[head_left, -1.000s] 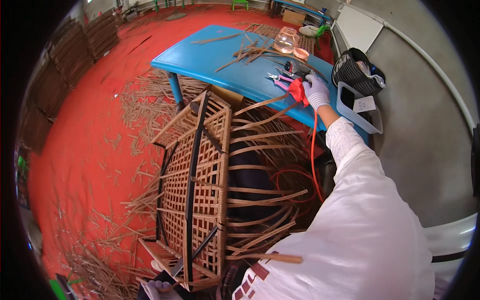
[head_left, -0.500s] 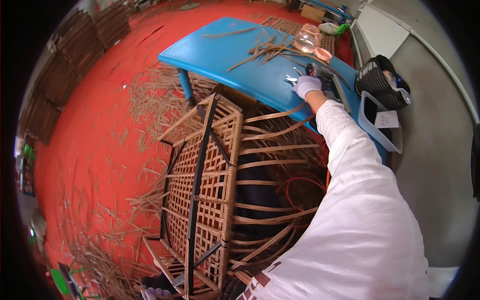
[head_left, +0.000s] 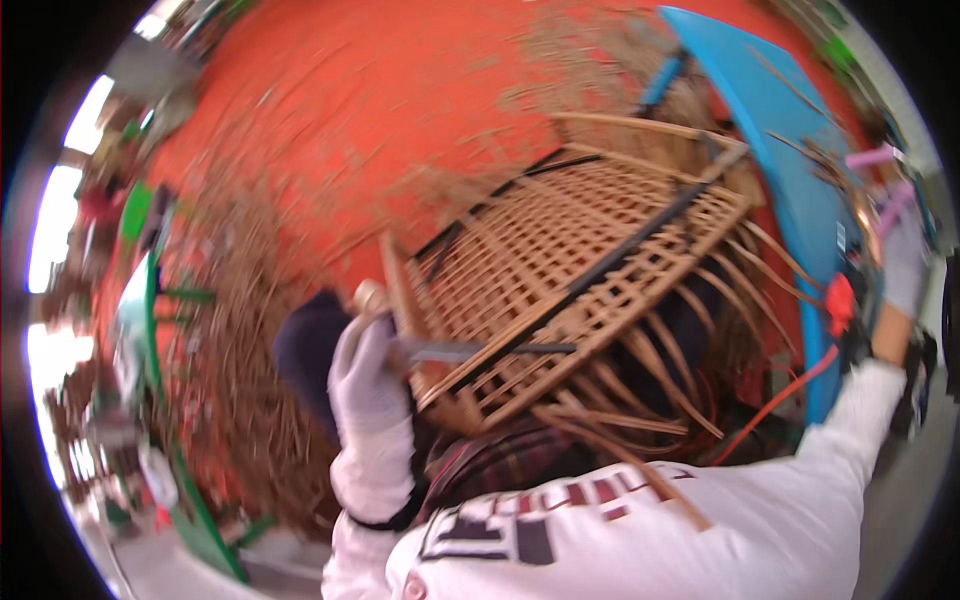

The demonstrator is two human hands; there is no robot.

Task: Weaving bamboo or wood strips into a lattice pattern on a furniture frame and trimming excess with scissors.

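A woven rattan-like panel [head_left: 560, 235] on a black frame lies tilted in front of me, with long loose strips [head_left: 660, 365] hanging from its near right edge. My left hand [head_left: 370, 375], in a pale glove, is at the panel's near left corner beside a dark brace. Its fingers are curled, and motion blur hides what is in them. Far to the right, my gloved right hand [head_left: 905, 255] is closed on a tool with two pink handles [head_left: 872, 157], held over the blue table's right side. The tool's jaws are not clear.
The blue table [head_left: 770, 110] carries some strips. A red tool part [head_left: 838, 303] with an orange hose [head_left: 785, 405] is below my right hand. Strip offcuts [head_left: 250, 370] litter the red floor [head_left: 340, 110]. A green-framed piece [head_left: 190, 490] stands at the left.
My view has swung left, and the panel now lies more level across it. My right hand has picked up the pink-handled tool from the table. More of my left hand shows.
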